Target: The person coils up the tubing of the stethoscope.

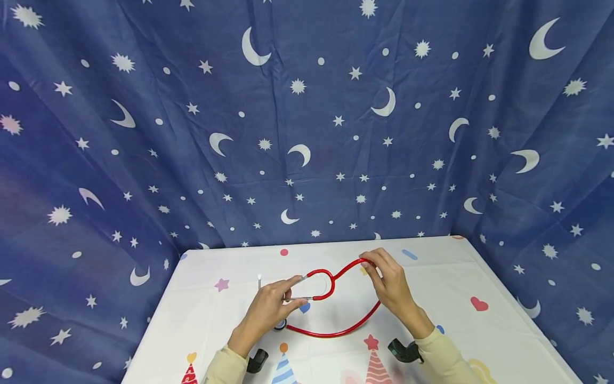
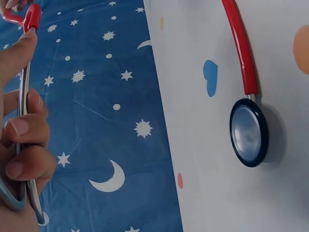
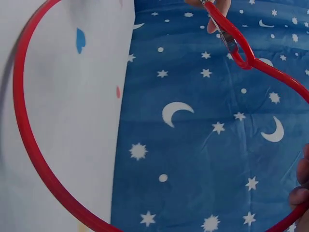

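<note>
A red stethoscope (image 1: 331, 335) is held between both hands above the table. My left hand (image 1: 268, 304) grips its metal ear tubes (image 2: 25, 82), with fingers curled round them in the left wrist view. The round chest piece (image 2: 247, 133), dark-rimmed with a pale face, lies on the white cloth below the left hand. My right hand (image 1: 393, 285) pinches the red tubing past the Y-shaped joint (image 3: 248, 63). From there the tube sags in a wide loop back toward the chest piece. In the right wrist view only the fingertips (image 3: 299, 195) show at the edge.
A white tablecloth (image 1: 479, 341) printed with hearts, stars and party hats covers the table. Behind it and along both sides hangs a blue curtain (image 1: 336, 149) with white moons and stars. Dark devices (image 1: 257, 361) sit at both wrists.
</note>
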A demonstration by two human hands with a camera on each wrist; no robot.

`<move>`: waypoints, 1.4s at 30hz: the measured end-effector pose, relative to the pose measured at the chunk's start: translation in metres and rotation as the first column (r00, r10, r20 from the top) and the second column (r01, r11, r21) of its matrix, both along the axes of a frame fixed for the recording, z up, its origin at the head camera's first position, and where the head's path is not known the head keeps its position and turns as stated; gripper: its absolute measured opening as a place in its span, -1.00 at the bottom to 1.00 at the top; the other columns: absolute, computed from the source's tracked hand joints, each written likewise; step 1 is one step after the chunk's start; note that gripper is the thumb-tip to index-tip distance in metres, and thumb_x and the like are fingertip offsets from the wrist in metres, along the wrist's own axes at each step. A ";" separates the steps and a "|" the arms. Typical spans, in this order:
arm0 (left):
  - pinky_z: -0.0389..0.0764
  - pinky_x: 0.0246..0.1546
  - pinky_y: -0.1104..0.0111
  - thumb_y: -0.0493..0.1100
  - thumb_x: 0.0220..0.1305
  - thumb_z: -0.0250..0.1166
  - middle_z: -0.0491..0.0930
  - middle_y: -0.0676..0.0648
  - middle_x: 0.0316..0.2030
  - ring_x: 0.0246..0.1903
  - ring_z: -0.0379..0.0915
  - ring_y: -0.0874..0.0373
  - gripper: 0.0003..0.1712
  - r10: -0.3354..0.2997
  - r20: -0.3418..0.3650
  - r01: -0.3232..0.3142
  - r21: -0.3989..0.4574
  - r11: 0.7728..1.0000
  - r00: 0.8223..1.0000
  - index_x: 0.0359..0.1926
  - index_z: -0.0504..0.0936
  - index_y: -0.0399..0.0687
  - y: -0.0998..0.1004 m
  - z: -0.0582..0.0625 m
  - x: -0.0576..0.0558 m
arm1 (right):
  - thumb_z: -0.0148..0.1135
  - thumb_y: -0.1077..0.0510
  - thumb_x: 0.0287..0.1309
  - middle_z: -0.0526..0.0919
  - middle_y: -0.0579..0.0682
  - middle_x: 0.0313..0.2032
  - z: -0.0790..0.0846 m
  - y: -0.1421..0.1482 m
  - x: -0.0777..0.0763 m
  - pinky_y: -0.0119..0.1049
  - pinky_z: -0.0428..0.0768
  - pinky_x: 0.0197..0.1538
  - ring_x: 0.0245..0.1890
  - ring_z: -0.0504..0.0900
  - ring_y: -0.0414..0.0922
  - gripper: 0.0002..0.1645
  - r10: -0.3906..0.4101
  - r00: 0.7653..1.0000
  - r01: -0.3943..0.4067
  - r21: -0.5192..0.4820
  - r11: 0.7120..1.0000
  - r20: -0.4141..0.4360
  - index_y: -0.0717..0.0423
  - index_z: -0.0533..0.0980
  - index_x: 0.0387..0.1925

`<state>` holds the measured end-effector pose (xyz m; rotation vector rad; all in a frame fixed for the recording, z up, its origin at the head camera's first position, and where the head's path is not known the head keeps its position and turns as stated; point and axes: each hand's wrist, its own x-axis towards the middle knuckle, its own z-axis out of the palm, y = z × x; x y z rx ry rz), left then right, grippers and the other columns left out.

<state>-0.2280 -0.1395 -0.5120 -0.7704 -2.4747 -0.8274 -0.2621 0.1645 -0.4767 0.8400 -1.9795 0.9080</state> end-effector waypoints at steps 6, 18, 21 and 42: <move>0.28 -0.52 0.62 0.12 0.09 0.46 0.43 0.17 -0.59 -0.57 0.19 0.44 -0.40 -0.037 -0.019 0.037 -0.028 0.999 0.999 0.11 0.64 -0.03 0.003 0.008 0.003 | 0.36 0.39 0.05 0.60 -0.09 -0.30 0.011 -0.006 -0.002 -0.56 0.49 -0.28 -0.40 0.49 -0.30 -0.72 0.074 0.997 -0.074 -0.004 0.997 -0.026 0.18 0.62 -0.14; 0.23 -0.49 0.70 0.16 0.10 0.45 0.43 0.20 -0.58 -0.57 0.19 0.46 -0.45 -0.111 -0.074 0.106 -0.066 0.992 0.991 0.03 0.65 -0.04 0.010 0.012 0.008 | 0.36 0.33 0.09 0.58 -0.13 -0.34 0.020 -0.020 0.000 -0.60 0.45 -0.34 -0.43 0.45 -0.31 -0.75 0.124 0.992 -0.124 0.057 0.991 0.005 0.16 0.62 -0.15; 0.21 -0.50 0.71 0.18 0.11 0.44 0.45 0.17 -0.58 -0.57 0.20 0.46 -0.45 -0.133 -0.064 0.130 -0.057 0.990 0.989 0.02 0.65 -0.05 0.012 0.013 0.010 | 0.38 0.35 0.04 0.57 -0.16 -0.36 0.022 -0.022 0.001 -0.62 0.44 -0.34 -0.44 0.44 -0.32 -0.69 0.130 0.991 -0.132 0.084 0.988 0.033 0.11 0.62 -0.14; 0.17 -0.53 0.76 0.19 0.13 0.43 0.50 0.11 -0.57 -0.59 0.20 0.45 -0.45 -0.198 -0.061 0.197 -0.035 0.980 0.978 -0.03 0.65 -0.09 0.023 0.023 0.020 | 0.38 0.17 0.13 0.58 -0.26 -0.42 0.022 -0.031 0.004 -0.60 0.43 -0.42 -0.50 0.37 -0.39 -0.78 0.098 0.977 -0.139 0.220 0.966 0.189 -0.05 0.65 -0.14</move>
